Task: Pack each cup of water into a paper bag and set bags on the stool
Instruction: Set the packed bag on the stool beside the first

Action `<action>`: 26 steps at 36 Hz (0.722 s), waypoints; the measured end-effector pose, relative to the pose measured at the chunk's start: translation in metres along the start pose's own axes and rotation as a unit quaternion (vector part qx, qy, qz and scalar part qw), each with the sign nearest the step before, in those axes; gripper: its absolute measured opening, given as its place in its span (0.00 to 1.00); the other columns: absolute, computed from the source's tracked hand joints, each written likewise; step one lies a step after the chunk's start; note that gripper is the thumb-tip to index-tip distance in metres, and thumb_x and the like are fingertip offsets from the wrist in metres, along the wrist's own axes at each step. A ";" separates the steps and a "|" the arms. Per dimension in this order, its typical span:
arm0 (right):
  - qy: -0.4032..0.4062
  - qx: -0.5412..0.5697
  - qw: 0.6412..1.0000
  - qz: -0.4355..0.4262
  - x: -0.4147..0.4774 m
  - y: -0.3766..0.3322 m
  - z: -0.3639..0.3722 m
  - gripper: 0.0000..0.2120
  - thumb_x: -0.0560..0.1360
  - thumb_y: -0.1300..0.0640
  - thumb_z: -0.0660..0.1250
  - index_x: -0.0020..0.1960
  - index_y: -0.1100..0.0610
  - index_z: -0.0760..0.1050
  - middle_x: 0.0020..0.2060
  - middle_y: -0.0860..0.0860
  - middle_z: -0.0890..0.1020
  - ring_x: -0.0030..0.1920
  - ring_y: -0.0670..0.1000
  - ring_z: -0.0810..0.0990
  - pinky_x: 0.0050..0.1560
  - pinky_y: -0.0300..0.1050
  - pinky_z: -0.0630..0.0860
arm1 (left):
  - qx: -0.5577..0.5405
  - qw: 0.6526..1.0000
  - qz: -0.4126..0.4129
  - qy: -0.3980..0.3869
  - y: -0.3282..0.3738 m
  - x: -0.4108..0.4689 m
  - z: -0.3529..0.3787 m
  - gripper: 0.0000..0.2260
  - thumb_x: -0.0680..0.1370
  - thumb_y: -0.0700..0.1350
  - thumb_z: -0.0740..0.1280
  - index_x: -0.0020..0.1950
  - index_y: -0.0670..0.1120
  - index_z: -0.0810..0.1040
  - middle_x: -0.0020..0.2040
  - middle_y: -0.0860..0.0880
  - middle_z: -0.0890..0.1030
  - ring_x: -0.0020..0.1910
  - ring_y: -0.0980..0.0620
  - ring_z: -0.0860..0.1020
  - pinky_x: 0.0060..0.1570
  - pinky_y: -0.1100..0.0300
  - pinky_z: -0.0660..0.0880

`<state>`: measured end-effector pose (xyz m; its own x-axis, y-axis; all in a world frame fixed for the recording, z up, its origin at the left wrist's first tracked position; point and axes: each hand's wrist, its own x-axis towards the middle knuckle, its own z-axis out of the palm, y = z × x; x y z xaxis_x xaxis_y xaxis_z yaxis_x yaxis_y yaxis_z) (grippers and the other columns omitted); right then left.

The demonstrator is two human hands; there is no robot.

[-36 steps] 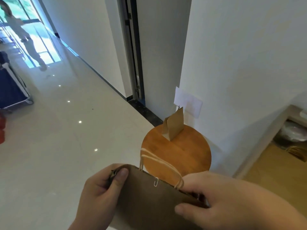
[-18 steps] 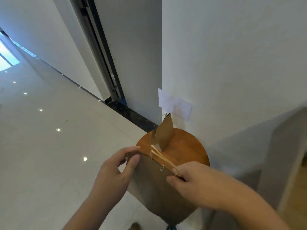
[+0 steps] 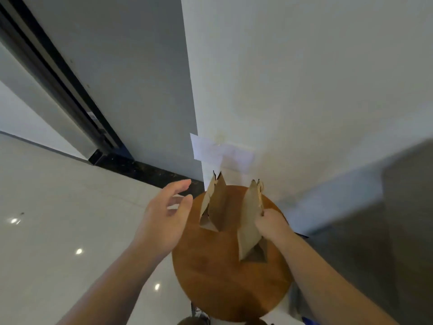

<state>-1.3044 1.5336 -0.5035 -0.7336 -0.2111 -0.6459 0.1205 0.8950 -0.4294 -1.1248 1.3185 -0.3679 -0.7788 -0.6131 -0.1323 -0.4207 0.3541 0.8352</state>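
Holds the left hand (image 3: 167, 214) wide and empty, fingers spread, beside the left rim of the stool (image 3: 222, 289), probably ready to steady. Just right of that hand, finds the first paper bag (image 3: 216, 205) upright on the wood. Further right, pinches the second paper bag (image 3: 249, 221) by its top edge with the right hand (image 3: 271, 225), base apparently down on the stool, likely to avoid tipping water. Cannot see any cup.

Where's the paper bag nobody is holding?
In the head view the loose bag stands on the stool, at its far left, beside the held bag in the right hand, near the wall.
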 end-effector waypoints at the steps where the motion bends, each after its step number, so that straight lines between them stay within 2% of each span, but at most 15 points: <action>1: 0.005 0.011 1.000 0.012 0.013 -0.007 0.003 0.17 0.83 0.54 0.59 0.36 0.55 0.67 0.30 0.50 0.69 0.29 0.51 0.66 0.30 0.45 0.62 | 0.004 1.000 0.000 -0.008 -0.003 0.013 -0.001 0.15 0.84 0.56 0.64 0.70 0.68 0.72 0.58 0.78 0.72 0.54 0.82 0.72 0.36 0.82 0.69; 3: 0.017 0.025 0.999 0.036 0.040 -0.018 0.010 0.18 0.84 0.54 0.58 0.37 0.57 0.67 0.29 0.51 0.68 0.29 0.51 0.64 0.30 0.46 0.60 | -0.002 1.000 0.001 -0.018 -0.010 0.037 -0.003 0.15 0.85 0.52 0.65 0.71 0.65 0.74 0.58 0.76 0.73 0.54 0.84 0.71 0.37 0.84 0.68; 5: 0.023 0.030 0.997 0.062 0.063 -0.029 0.018 0.18 0.86 0.54 0.57 0.38 0.58 0.70 0.32 0.53 0.72 0.29 0.52 0.67 0.29 0.45 0.61 | 0.004 1.000 -0.001 -0.025 -0.015 0.054 -0.003 0.15 0.84 0.53 0.66 0.70 0.66 0.73 0.58 0.76 0.73 0.54 0.84 0.70 0.35 0.86 0.67; 9: 0.001 0.032 0.996 0.086 0.096 -0.044 0.038 0.16 0.87 0.51 0.58 0.51 0.59 0.79 0.40 0.55 0.80 0.35 0.54 0.76 0.32 0.46 0.69 | 0.019 0.998 -0.024 -0.057 -0.027 0.070 0.000 0.16 0.82 0.58 0.66 0.67 0.73 0.70 0.55 0.79 0.72 0.52 0.74 0.76 0.30 0.84 0.66; 14: -0.004 0.040 0.994 0.102 0.116 -0.051 0.060 0.17 0.88 0.51 0.57 0.61 0.60 0.79 0.48 0.56 0.82 0.41 0.54 0.79 0.35 0.46 0.72 | 0.041 0.993 -0.046 -0.101 -0.045 0.073 -0.004 0.15 0.81 0.58 0.66 0.67 0.72 0.70 0.56 0.77 0.72 0.53 0.68 0.77 0.29 0.82 0.68; 16: -0.011 0.048 0.995 0.092 0.119 -0.054 0.063 0.20 0.88 0.49 0.56 0.69 0.60 0.77 0.55 0.58 0.82 0.48 0.57 0.81 0.42 0.49 0.75 | 0.050 0.992 -0.048 -0.108 -0.048 0.076 -0.005 0.15 0.80 0.60 0.65 0.66 0.72 0.70 0.56 0.77 0.71 0.52 0.68 0.76 0.29 0.82 0.67; 18: -0.024 0.052 0.995 0.077 0.119 -0.055 0.062 0.25 0.87 0.45 0.58 0.78 0.59 0.70 0.67 0.59 0.80 0.60 0.60 0.81 0.53 0.52 0.78 | 0.052 0.991 -0.046 -0.114 -0.048 0.081 -0.006 0.17 0.78 0.63 0.64 0.66 0.72 0.69 0.56 0.77 0.71 0.52 0.68 0.76 0.28 0.82 0.67; 21: -0.038 0.060 0.996 0.061 0.112 -0.051 0.057 0.32 0.85 0.41 0.63 0.83 0.56 0.63 0.76 0.56 0.74 0.72 0.61 0.75 0.69 0.56 0.76 | 0.039 0.991 -0.036 -0.125 -0.044 0.089 -0.004 0.23 0.74 0.66 0.62 0.69 0.71 0.69 0.59 0.74 0.72 0.52 0.68 0.76 0.29 0.81 0.68; 23: -0.035 0.062 0.996 0.050 0.104 -0.044 0.053 0.33 0.84 0.42 0.65 0.84 0.54 0.61 0.78 0.55 0.73 0.74 0.60 0.74 0.72 0.57 0.75 | 0.030 0.990 -0.027 -0.133 -0.039 0.093 -0.001 0.24 0.73 0.66 0.62 0.71 0.71 0.69 0.62 0.72 0.72 0.52 0.68 0.75 0.30 0.81 0.68; 26: -0.045 0.048 0.997 0.036 0.083 -0.033 0.042 0.36 0.82 0.41 0.66 0.85 0.50 0.58 0.79 0.54 0.71 0.72 0.58 0.76 0.69 0.54 0.77 | 0.022 0.988 -0.015 -0.152 -0.030 0.095 0.006 0.22 0.77 0.63 0.64 0.71 0.71 0.69 0.64 0.67 0.73 0.52 0.67 0.76 0.29 0.80 0.69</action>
<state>-1.3410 1.4696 -0.5696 -0.6586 -0.1854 -0.7293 0.2369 0.8688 -0.4348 -1.1894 1.2539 -0.4085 -0.8667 -0.3852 -0.3169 -0.4606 0.3741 0.8049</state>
